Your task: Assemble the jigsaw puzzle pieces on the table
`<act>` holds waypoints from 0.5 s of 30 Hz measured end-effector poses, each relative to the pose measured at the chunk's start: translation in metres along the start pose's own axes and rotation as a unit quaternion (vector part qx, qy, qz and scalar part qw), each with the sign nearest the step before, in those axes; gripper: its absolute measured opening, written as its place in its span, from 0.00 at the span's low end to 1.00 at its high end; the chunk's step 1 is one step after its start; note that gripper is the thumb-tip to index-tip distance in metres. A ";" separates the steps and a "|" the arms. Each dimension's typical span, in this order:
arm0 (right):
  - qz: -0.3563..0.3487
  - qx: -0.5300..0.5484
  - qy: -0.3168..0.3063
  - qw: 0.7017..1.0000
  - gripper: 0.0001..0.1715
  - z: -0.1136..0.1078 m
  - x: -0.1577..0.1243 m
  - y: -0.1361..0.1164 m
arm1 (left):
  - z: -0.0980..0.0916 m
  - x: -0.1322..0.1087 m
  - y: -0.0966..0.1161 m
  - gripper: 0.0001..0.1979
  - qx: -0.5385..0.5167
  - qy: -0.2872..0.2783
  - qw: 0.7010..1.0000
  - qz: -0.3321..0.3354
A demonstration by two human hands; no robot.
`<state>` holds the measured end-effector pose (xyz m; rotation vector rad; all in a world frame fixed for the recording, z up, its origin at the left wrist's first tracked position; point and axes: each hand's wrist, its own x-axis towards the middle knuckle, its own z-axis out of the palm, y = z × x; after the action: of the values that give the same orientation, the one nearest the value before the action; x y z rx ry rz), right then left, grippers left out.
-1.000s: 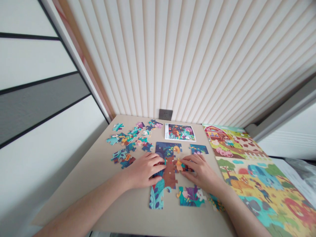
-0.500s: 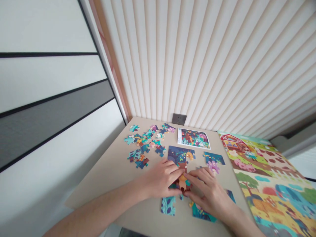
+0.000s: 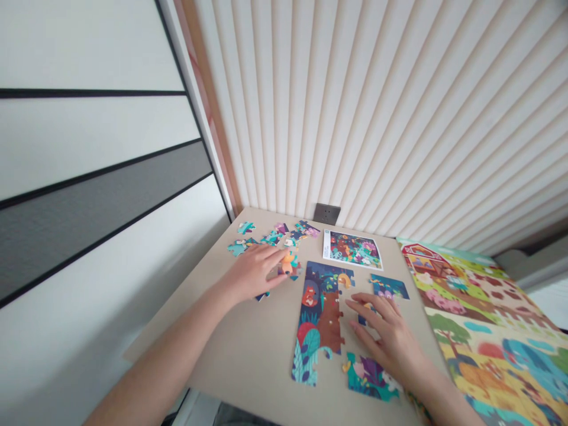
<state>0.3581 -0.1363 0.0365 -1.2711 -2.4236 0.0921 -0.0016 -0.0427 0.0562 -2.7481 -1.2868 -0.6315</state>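
Observation:
My left hand [image 3: 254,271] reaches over the loose pieces at the table's left. Thumb and index finger lie against opposite edges of an orange and reddish-brown puzzle piece [image 3: 290,265]. To its right lies a joined puzzle section [image 3: 320,322], showing a brown animal, a red round shape and teal leaves; its right edge is jagged. My right hand [image 3: 385,328] hovers open beside that edge, fingers spread, partly covering a dark blue piece [image 3: 362,317]. Below the hand is a joined green and purple section [image 3: 370,377]. A dark blue section [image 3: 390,287] lies above it.
Loose puzzle pieces [image 3: 271,238] are scattered at the back left. A picture card [image 3: 352,249] lies near the ribbed wall [image 3: 288,118], below a dark socket [image 3: 327,213]. A farm and animal picture sheet [image 3: 470,296] covers the right side of the beige table [image 3: 239,361].
My left hand has moved left and away from the joined section with the orange piece, uncovering that section. My right hand has drawn back to the right and its fingers have spread.

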 end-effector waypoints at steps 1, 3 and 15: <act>0.000 -0.002 0.003 1.000 0.21 0.000 0.000 0.002 | -0.003 -0.002 -0.012 0.26 0.011 -0.003 1.000 -0.023; -0.004 -0.003 0.004 1.000 0.20 -0.001 0.000 0.003 | -0.005 -0.006 -0.033 0.29 0.028 -0.019 0.998 -0.044; -0.016 0.008 0.003 1.000 0.17 -0.007 0.004 -0.002 | 0.001 -0.009 -0.041 0.27 -0.030 -0.135 0.989 -0.062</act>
<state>0.3577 -0.1351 0.0444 -1.2243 -2.4316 0.0969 -0.0369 -0.0225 0.0460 -2.8984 -1.5229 -0.3153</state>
